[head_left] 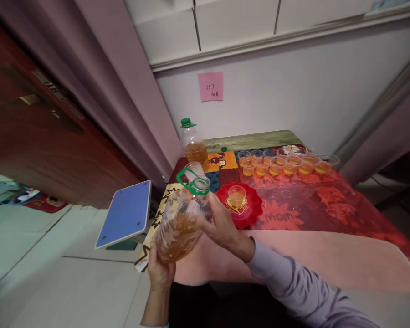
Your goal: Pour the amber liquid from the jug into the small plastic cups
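The near jug (pixel 177 234) looks like thin clear plastic, shiny and ridged, with a smooth green plastic handle (pixel 193 187). The cups (pixel 263 167) are clear, glossy plastic too, and the red plate (pixel 256 210) has a plastic sheen. I see a slick gleam across the printed tablecloth (pixel 302 200), a matt paper note (pixel 211 86), soft matt cloth in the curtain (pixel 146 91), a polished wood-look door (pixel 71 180), glossy floor tiles (pixel 99 294) and a creased cloth sleeve (pixel 287 278).
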### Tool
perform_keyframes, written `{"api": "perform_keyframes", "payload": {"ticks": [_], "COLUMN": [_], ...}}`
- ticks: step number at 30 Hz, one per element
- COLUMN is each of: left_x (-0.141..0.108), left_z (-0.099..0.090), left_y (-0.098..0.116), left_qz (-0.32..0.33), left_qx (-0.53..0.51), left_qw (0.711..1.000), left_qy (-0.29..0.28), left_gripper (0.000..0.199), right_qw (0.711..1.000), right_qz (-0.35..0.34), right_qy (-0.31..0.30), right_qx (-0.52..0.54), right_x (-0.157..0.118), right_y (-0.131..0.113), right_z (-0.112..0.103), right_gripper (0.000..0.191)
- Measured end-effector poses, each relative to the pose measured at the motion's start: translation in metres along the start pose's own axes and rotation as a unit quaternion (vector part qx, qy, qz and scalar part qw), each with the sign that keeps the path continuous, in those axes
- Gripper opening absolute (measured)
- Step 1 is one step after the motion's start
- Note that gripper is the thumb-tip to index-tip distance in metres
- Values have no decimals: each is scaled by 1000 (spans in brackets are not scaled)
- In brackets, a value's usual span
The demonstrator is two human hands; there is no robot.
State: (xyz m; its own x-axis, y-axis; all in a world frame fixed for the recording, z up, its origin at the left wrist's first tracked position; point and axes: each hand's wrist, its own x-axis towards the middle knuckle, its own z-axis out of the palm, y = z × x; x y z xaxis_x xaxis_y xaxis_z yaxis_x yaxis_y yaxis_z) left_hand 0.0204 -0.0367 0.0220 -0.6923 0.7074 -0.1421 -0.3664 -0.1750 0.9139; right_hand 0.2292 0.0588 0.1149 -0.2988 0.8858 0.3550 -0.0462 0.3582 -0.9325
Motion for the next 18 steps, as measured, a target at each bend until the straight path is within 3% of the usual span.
{"api": "perform_keyframes", "payload": {"ticks": [7,10,15,18], "left_x": [-2,-2,-4,-2], "left_z": [-6,-7,-18,-28], "left_y": [-8,-12,-1,7], "left_qz": [75,107,168,174], "left_qx": [10,33,153,230], "left_qw": [997,994,973,954], "left_qy": [18,15,-46,-82], "left_gripper": [82,92,128,128], "right_qw": [998,998,997,997], "right_qz": [-4,-3,16,11], "right_qy": [-47,-42,-34,-48], "right_qx": [-45,-41,-64,-61], "right_x": [1,4,8,8], "right_y": [-17,-18,-14,-12], "right_z": [7,8,9,9], "right_gripper": [62,58,57,59]}}
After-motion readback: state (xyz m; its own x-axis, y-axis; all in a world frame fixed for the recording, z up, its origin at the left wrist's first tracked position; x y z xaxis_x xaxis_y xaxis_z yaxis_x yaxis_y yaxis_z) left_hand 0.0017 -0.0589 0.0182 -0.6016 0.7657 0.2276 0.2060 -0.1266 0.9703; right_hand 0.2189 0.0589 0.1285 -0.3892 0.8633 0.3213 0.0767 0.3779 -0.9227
